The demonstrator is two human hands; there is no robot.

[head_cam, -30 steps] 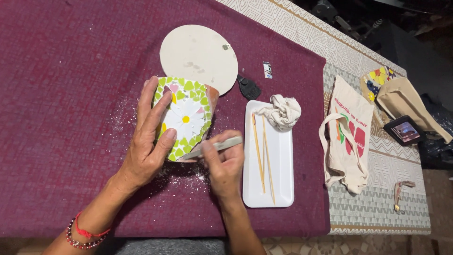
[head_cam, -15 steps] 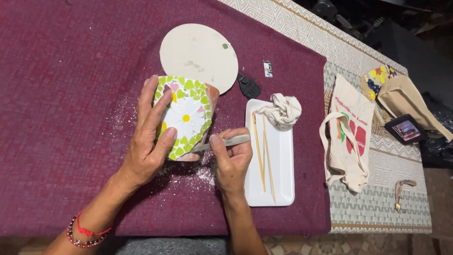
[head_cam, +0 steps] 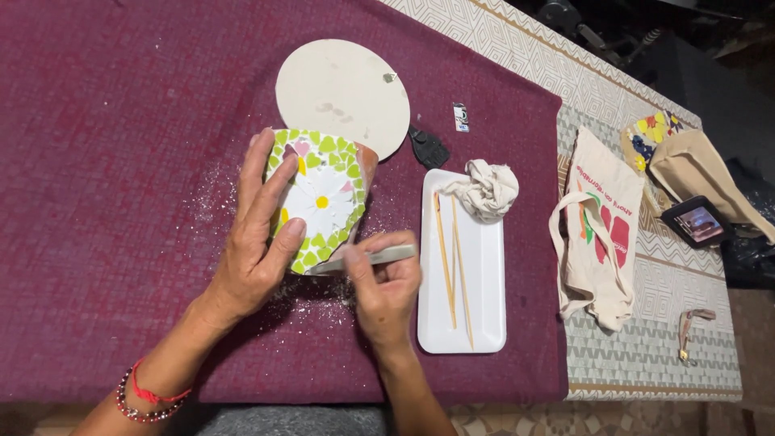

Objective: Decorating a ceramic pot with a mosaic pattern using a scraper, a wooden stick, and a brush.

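The pot (head_cam: 323,198) lies on its side on the maroon cloth (head_cam: 97,161) covering the tabletop, mosaic face up: a white daisy ringed by green tiles. Its long axis runs from lower left to upper right, rim toward the white disc (head_cam: 343,97).

The left hand (head_cam: 254,242) grasps the pot from the left, fingers spread over the mosaic, thumb against the lower edge. The right hand (head_cam: 387,287) is clenched on a slim grey tool (head_cam: 363,260). The tool lies nearly level, tip pointing left and touching the pot's lower edge just beside the left thumb. The pot is up and left of the right hand; the left hand is nearer.

Compared with half a second ago, the pot and left hand are unchanged; the tool tip sits lower, at the tile border.

Right of the hands: a white tray (head_cam: 476,323) with wooden sticks (head_cam: 452,258) and a crumpled rag (head_cam: 488,190).
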